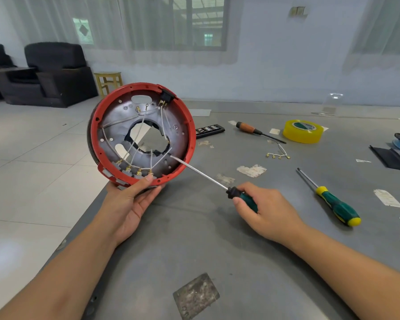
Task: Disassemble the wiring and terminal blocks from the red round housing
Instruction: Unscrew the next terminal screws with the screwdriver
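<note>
On the grey worktop (194, 239) one freed wire set (278, 155) lay right, while the left hand (129, 204) gripped the red housing (141, 135), still wired, and the right hand (263, 209) clasped a screwdriver (203, 175).

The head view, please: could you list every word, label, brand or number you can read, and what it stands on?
None can be read.
Yellow tape roll: green inner label, print too blurred.
Torn paper labels on the table: marks too small.
Red round housing: no text visible.

We see pale floor tiles (32, 144), black armchairs (56, 72), a yellow stool (108, 82), and sheer-curtained windows (178, 21) on a bluish wall (275, 65).
</note>
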The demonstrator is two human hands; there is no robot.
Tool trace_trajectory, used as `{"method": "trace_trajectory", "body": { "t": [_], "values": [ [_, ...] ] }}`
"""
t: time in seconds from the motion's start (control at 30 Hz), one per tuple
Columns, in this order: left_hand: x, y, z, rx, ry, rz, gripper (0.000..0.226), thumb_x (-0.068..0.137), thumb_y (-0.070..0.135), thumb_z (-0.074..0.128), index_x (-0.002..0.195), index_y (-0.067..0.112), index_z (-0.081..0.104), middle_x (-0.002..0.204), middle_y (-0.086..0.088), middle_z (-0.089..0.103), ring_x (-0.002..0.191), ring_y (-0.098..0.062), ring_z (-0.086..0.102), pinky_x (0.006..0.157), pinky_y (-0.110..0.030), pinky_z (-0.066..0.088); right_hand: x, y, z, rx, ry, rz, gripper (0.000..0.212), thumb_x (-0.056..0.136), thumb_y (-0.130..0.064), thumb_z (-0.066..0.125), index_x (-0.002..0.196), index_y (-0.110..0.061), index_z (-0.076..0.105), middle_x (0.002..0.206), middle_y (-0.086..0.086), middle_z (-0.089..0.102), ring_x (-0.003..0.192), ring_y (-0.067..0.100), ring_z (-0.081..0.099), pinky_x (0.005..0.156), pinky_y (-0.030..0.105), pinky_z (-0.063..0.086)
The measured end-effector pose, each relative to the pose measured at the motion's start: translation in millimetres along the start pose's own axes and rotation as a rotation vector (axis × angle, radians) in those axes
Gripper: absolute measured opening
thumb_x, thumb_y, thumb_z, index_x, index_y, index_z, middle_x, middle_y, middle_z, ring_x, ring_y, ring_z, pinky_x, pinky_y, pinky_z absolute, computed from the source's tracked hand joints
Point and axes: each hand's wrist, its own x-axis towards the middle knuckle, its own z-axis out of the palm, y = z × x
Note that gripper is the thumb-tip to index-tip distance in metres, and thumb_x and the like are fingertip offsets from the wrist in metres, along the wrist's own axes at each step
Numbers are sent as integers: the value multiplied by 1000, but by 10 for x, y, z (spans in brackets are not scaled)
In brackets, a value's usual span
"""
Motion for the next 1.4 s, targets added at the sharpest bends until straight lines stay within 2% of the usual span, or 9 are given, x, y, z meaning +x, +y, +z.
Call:
{"method": "trace_trajectory", "body": {
  "t": [0.1, 0.2, 0.37, 0.47, 0.8, 0.97, 1.1, 1.17, 1.4],
  "values": [
    [18, -7, -22, -48, -12, -30, 75, 72, -1, 82, 142, -4, 53, 113, -23, 76, 109, -41, 74, 82, -41, 65, 2, 3, -21, -34, -16, -56, 35, 86, -60, 39, 115, -43, 50, 76, -17, 60, 64, 7, 54, 54, 25, 38],
    [19, -12, -22, -68, -27, -56, 80, 72, -7, 79, 146, -1, 48, 119, -27, 71, 112, -42, 73, 84, -44, 64, -14, -6, -51, -109, 31, -121, 28, 89, -52, 49, 111, -37, 59, 82, -25, 58, 66, 5, 51, 57, 22, 35],
    [3, -9, -42, -47, -88, -85, 82, 78, -11, 74, 152, 7, 44, 127, -26, 71, 115, -42, 72, 91, -47, 62, -29, -5, -116, -126, 72, -168, 24, 94, -41, 61, 115, -32, 67, 95, -18, 68, 79, 13, 65, 66, 34, 53],
    [-7, -16, -49, -45, -121, -105, 84, 79, -15, 71, 153, 13, 42, 133, -28, 68, 119, -45, 69, 95, -51, 60, -26, 29, -130, -134, 56, -163, 27, 93, -38, 66, 119, -32, 68, 96, -14, 69, 81, 17, 66, 66, 41, 56],
    [-36, -16, -23, -63, -122, -144, 90, 73, -17, 74, 148, 22, 43, 131, -29, 68, 115, -49, 70, 86, -49, 63, 31, 146, -120, -167, 138, -220, 37, 88, -34, 72, 124, -34, 65, 106, -14, 65, 92, 17, 62, 70, 39, 56],
    [-28, -27, -31, -70, -119, -143, 91, 72, -18, 74, 146, 26, 44, 130, -27, 69, 114, -50, 70, 85, -49, 64, 60, 185, -112, -291, 217, -292, 34, 87, -30, 70, 121, -28, 67, 109, -3, 66, 94, 28, 64, 72, 42, 52],
    [-23, -32, -29, -71, -100, -142, 90, 70, -18, 75, 143, 25, 46, 131, -26, 69, 112, -49, 71, 84, -49, 64, 50, 175, -123, -426, 264, -359, 26, 98, -29, 62, 123, -29, 63, 114, -3, 63, 84, 29, 65, 55, 36, 50],
    [-26, -31, -29, -68, -87, -137, 90, 68, -17, 76, 142, 25, 47, 130, -26, 69, 110, -48, 72, 83, -48, 64, 56, 151, -140, -514, 237, -390, 25, 101, -35, 54, 125, -31, 60, 113, -3, 62, 78, 28, 63, 49, 32, 47],
    [-32, -36, -21, -46, -76, -127, 94, 67, -16, 76, 145, 26, 46, 137, -25, 64, 108, -45, 74, 81, -47, 65, 58, 21, -209, -487, 166, -383, 32, 99, -37, 49, 127, -25, 62, 101, -1, 69, 84, 30, 64, 62, 39, 53]
  ]
}}
